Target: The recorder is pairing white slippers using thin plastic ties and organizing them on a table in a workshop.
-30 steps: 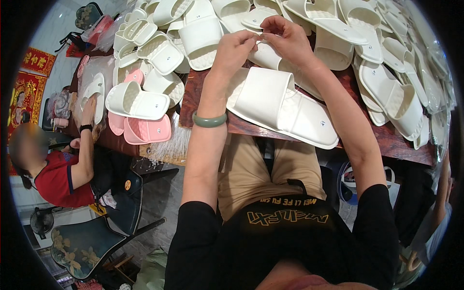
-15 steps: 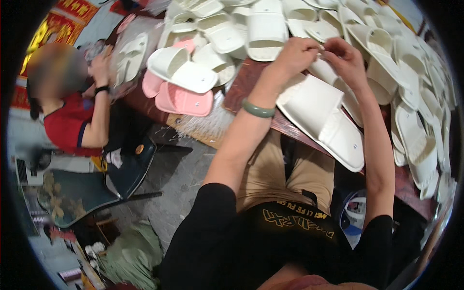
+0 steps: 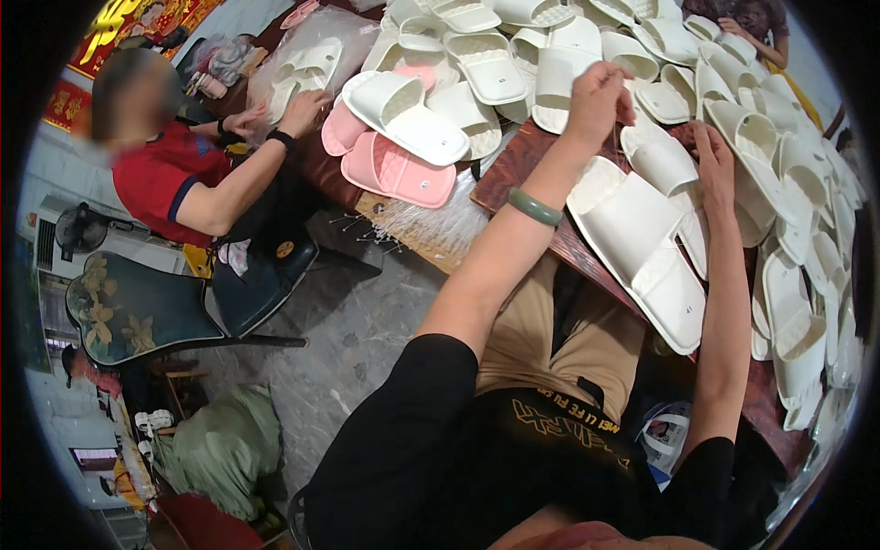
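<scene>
A white slipper (image 3: pixel 632 220) with a broad strap lies slantwise at the table's front edge, its heel overhanging toward me. Its white mate (image 3: pixel 662 160) is just behind it, partly covered. My right hand (image 3: pixel 713 170) is closed at the right edge of that rear slipper, beside its strap; part of the grip is hidden. Raised above the slippers' far ends, my left hand (image 3: pixel 600 105) has its fingers curled in a pinch. Whatever lies between those fingertips is too small to make out. A green bangle (image 3: pixel 535 207) circles my left wrist.
White slippers (image 3: pixel 486 69) are heaped along the table's back and right (image 3: pixel 793 321). Pink slippers (image 3: pixel 399 170) lie at left under a white one. Thin white plastic strands (image 3: pixel 440 220) cover a wooden board. A person in red (image 3: pixel 174 179) handles bagged slippers at far left, near a chair (image 3: pixel 137 302).
My hands, close together at a small thing before, have moved apart. The right has come down to the rear slipper's edge; the left stays raised. The view has shifted, showing another person at the back right.
</scene>
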`<state>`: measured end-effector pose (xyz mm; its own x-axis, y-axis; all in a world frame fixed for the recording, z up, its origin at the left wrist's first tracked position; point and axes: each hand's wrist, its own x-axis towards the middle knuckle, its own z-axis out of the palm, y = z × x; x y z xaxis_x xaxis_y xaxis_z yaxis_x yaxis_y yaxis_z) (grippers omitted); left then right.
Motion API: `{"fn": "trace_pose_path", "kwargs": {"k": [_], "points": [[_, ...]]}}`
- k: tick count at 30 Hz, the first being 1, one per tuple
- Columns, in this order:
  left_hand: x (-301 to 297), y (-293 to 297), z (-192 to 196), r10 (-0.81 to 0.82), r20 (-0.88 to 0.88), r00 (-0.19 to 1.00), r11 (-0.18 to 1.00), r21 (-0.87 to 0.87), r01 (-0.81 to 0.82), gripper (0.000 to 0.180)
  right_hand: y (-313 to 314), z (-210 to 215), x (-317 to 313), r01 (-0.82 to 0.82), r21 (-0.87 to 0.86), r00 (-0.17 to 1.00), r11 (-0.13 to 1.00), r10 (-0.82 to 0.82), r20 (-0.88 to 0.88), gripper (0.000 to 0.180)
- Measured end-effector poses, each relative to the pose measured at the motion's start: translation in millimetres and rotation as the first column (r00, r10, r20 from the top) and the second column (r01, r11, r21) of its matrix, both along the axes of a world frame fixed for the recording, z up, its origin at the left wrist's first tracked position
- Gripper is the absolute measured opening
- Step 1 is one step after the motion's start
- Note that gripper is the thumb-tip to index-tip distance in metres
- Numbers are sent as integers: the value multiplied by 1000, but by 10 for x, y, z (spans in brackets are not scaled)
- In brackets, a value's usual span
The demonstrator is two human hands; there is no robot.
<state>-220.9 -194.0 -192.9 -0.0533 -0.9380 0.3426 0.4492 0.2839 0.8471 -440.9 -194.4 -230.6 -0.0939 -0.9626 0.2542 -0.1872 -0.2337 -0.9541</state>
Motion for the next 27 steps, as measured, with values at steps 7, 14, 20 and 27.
{"fn": "trace_pose_path", "kwargs": {"k": [7,14,20,27], "points": [[409,-61,82,266,107,958,959,73,-274,20,-68,-52,-26,-193,59,981,979,192,30,37],[208,669,783,177,657,733,942,-329,68,19,81,109,50,-238,80,971,968,235,39,45],[-646,1048,619,442,851,-284,765,-193,615,34,98,140,-123,-220,87,976,972,219,11,39],[-614,901,593,517,560,-647,804,-60,592,13,67,11,178,-255,-71,962,964,261,84,36]]}}
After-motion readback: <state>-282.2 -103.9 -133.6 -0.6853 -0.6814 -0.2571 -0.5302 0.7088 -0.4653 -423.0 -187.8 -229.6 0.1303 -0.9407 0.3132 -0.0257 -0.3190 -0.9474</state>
